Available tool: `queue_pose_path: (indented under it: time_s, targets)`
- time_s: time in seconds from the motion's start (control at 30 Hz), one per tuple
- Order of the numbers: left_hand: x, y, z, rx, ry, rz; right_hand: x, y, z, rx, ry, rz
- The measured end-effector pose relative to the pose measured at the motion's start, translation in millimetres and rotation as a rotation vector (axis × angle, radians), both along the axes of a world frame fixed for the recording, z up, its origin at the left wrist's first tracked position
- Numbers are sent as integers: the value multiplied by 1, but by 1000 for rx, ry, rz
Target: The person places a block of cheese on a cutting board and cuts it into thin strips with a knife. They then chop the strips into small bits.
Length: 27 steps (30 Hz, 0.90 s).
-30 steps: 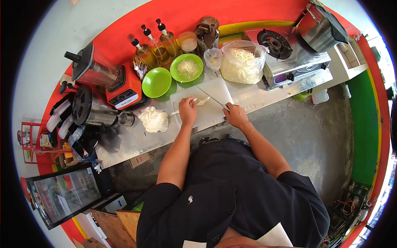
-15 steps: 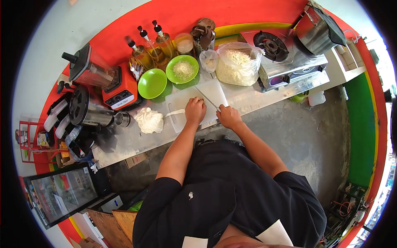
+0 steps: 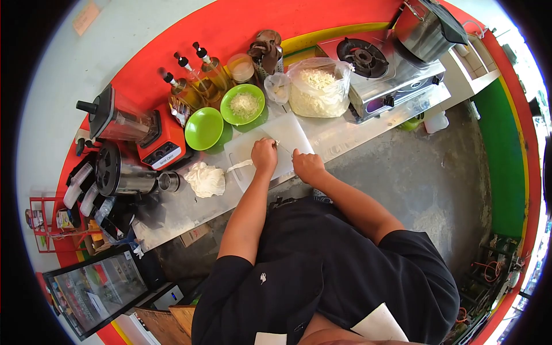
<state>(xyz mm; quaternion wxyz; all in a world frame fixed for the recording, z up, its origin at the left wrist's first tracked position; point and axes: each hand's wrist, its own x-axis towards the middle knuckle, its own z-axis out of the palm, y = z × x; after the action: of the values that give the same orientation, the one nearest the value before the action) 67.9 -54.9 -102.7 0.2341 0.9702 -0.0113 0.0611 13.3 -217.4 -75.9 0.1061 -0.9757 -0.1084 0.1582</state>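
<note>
My left hand point(image 3: 264, 155) is closed above the white cutting board point(image 3: 292, 133), its fingers curled round a pale strip point(image 3: 240, 165) whose loose end trails left on the board. A small white bit shows at the fingertips. Wrapped round the handle of a knife point(image 3: 287, 149), my right hand point(image 3: 307, 166) rests by the board's right edge. The thin blade points up and left toward my left fingertips; it is hard to make out. Left of the board lies a crumpled white bundle point(image 3: 205, 180), either cloth or plastic.
Behind the board stand a green bowl point(image 3: 204, 129), another green bowl point(image 3: 257, 115) with white shreds, and a clear bag of pale shreds point(image 3: 318, 99). Oil bottles point(image 3: 214, 70), a red blender point(image 3: 164, 141) and a gas stove point(image 3: 397, 86) line the metal counter point(image 3: 167, 224).
The view has shifted slightly. My left fingers have curled in, and a white bit now shows at their tips. The knife blade has come closer to them.
</note>
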Motion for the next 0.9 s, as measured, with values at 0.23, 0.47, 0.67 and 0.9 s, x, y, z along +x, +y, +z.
queue_pose_path:
  time_s: [0.23, 0.47, 0.67, 0.9]
  targets:
    - [-7, -3, 4, -83, 91, 87, -9, 5, -9, 47, 38, -59]
    - [-11, -5, 1, -9, -9, 38, -9, 13, 11, -32, 5, -26]
    - [-12, -5, -1, -3, -35, 43, -6, 10, 5, 7, 39, -46]
    - [-5, 2, 1, -80, 31, 84, -13, 12, 1, -18, 73, -15]
